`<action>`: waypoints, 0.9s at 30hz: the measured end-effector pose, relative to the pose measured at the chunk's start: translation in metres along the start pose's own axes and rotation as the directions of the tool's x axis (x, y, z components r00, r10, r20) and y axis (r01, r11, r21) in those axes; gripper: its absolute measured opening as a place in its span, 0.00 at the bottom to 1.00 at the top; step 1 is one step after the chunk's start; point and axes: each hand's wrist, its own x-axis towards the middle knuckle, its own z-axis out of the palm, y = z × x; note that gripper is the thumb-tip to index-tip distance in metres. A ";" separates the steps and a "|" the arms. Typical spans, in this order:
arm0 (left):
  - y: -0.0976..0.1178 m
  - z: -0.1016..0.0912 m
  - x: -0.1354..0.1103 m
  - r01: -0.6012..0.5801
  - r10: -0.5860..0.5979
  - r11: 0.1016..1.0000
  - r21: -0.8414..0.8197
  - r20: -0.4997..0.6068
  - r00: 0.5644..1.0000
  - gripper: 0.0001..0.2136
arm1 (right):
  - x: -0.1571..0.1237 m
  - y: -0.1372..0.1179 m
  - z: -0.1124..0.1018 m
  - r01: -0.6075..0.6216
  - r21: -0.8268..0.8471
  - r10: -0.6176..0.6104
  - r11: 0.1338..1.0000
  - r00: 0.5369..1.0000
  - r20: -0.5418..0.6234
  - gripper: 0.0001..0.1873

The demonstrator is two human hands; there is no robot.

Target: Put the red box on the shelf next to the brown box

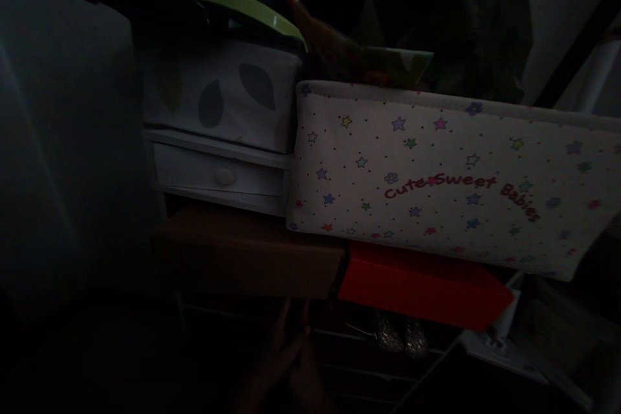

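The light is very dim. My left hand (pixel 272 359) and my right hand (pixel 306 365) are close together at the bottom middle, fingers pointing up and away from me. Some fingers of each look stretched out, and around the thumbs the hands seem to meet or overlap. Nothing shows in either hand. Just beyond the fingertips is the front of a brown box (pixel 252 265) on a rack. To its right sits a red box (pixel 422 284). A pair of shoes with a silvery, glittery surface (pixel 400 336) stands beneath the red box.
A white fabric bin with stars and "Cute Sweet Babies" (pixel 436 149) rests above the red box. Left of it, a leaf-patterned fabric box (pixel 228 90) lies on a small white drawer unit (pixel 218 171). A green rim (pixel 237 3) tops that. Thin rack bars (pixel 359 372) run below.
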 end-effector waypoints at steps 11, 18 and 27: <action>-0.005 0.008 0.002 0.000 -0.005 0.996 0.084 0.068 0.998 0.36 | 0.000 -0.005 -0.005 -0.023 0.039 0.025 0.999 0.999 -0.045 0.33; -0.005 0.009 0.000 -0.025 0.022 0.998 0.058 0.048 0.999 0.36 | -0.008 -0.017 -0.032 -0.037 -0.032 0.038 0.999 0.998 0.045 0.29; -0.006 0.009 -0.003 -0.006 0.006 1.000 0.023 0.037 0.999 0.37 | -0.011 -0.011 -0.038 -0.059 -0.109 0.069 0.992 0.994 0.087 0.23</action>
